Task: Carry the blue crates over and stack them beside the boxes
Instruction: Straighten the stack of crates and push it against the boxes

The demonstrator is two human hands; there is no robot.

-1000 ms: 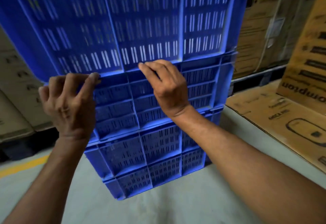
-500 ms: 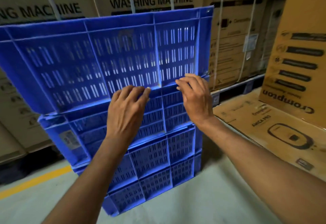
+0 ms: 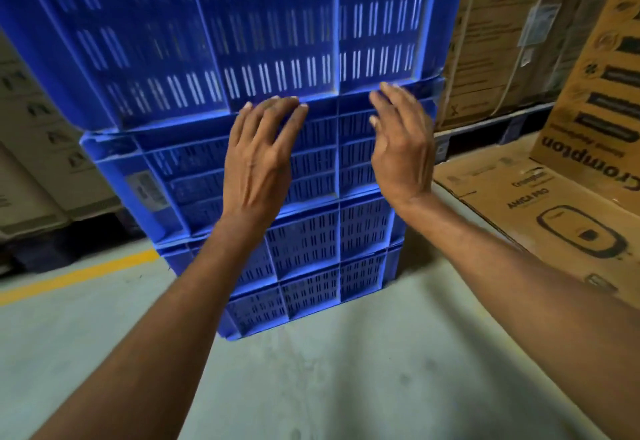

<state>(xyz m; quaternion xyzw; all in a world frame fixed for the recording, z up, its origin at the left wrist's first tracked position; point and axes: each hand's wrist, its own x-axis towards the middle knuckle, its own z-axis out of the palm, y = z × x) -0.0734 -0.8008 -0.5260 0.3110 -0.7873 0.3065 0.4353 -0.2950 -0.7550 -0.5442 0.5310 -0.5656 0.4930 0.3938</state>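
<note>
A stack of blue slatted crates point(image 3: 311, 238) stands on the grey floor in front of me. The top crate point(image 3: 214, 34) sits on the stack and overhangs it to the left. My left hand point(image 3: 259, 159) lies flat against the stack, its fingertips at the top crate's lower edge. My right hand point(image 3: 401, 148) is beside it to the right, fingers spread and touching the same edge near the right corner. Neither hand grips anything.
Brown cardboard boxes point(image 3: 568, 217) lie and stand to the right of the stack. Strapped boxes point(image 3: 498, 37) sit on a pallet behind it. Pale boxes point(image 3: 38, 148) are at the left. A yellow line point(image 3: 76, 276) crosses the floor at the left.
My view has moved closer and lower, so the top crate now fills the upper frame. Both hands stay at the top crate's lower edge, fingers now straighter.
</note>
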